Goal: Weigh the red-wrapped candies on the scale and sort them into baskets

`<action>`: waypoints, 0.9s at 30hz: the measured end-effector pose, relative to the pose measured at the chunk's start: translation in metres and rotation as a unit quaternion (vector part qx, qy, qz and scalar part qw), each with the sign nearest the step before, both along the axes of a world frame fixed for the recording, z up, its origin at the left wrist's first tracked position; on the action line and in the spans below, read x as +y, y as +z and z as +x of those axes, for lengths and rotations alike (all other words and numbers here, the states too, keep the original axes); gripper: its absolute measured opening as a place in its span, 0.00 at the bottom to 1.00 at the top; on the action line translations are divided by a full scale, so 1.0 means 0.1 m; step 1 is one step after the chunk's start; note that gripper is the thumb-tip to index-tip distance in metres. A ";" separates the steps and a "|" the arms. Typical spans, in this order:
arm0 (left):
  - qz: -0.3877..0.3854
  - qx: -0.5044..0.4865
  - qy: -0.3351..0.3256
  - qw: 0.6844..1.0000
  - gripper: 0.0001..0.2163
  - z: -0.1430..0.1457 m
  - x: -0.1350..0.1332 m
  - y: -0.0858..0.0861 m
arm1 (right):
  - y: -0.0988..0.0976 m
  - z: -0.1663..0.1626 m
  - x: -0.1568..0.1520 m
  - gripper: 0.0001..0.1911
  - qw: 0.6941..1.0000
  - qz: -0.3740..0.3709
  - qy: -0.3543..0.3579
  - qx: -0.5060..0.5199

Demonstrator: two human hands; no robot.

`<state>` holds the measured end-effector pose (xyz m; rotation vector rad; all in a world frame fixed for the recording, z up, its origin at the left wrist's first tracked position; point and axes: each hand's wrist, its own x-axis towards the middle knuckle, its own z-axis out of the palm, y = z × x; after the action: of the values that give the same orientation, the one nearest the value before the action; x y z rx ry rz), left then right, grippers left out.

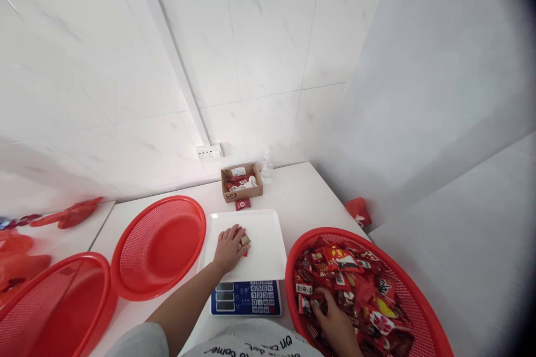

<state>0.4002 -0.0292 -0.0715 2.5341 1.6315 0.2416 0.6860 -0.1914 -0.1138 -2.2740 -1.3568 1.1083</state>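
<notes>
My left hand (228, 250) rests on the white tray (263, 240) of a blue digital scale (245, 298). Its fingers curl over a few small red and tan snack packets (244, 240), partly hidden beneath them. To the right, my right hand (334, 321) reaches into a red plastic basket (435, 321) heaped with mostly red snack packets (347, 259). Its fingers are bent in among the wrappers, closed around a dark packet (319, 302) that is mostly covered.
Two more red baskets (170, 245) stand on the left; nothing shows inside them. Behind the scale are a small cardboard box (243, 194) of packets, one red packet (243, 204) and a clear plastic item (267, 166). Red plastic bags (71, 215) lie far left. Walls close off the back and right.
</notes>
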 end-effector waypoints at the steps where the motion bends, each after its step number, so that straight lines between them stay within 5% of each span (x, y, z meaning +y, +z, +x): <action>1: -0.002 0.005 0.004 1.000 0.23 -0.01 -0.02 0.01 | -0.01 0.00 0.00 0.19 1.000 -0.001 0.003 -0.001; 8: -0.024 0.009 -0.037 0.999 0.24 -0.17 -0.19 0.03 | 0.02 -0.03 0.03 0.19 1.000 -0.012 0.007 -0.028; 17: -0.065 -0.166 0.044 0.983 0.24 -0.53 -0.56 0.00 | 0.14 -0.13 0.03 0.18 0.999 -0.004 -0.020 -0.047; 23: -0.154 -0.289 0.054 0.943 0.22 -0.70 -0.98 0.10 | 0.57 -0.40 0.11 0.25 0.989 0.090 -0.108 -0.047; 27: -0.295 -0.364 0.025 0.883 0.22 -0.61 -1.05 0.21 | 0.87 -0.91 0.28 0.23 0.986 0.153 -0.018 0.058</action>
<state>0.3396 -0.1344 -0.0506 1.6470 1.2084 0.5275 0.5948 -0.1629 -0.0271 -1.9758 -1.3313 0.9308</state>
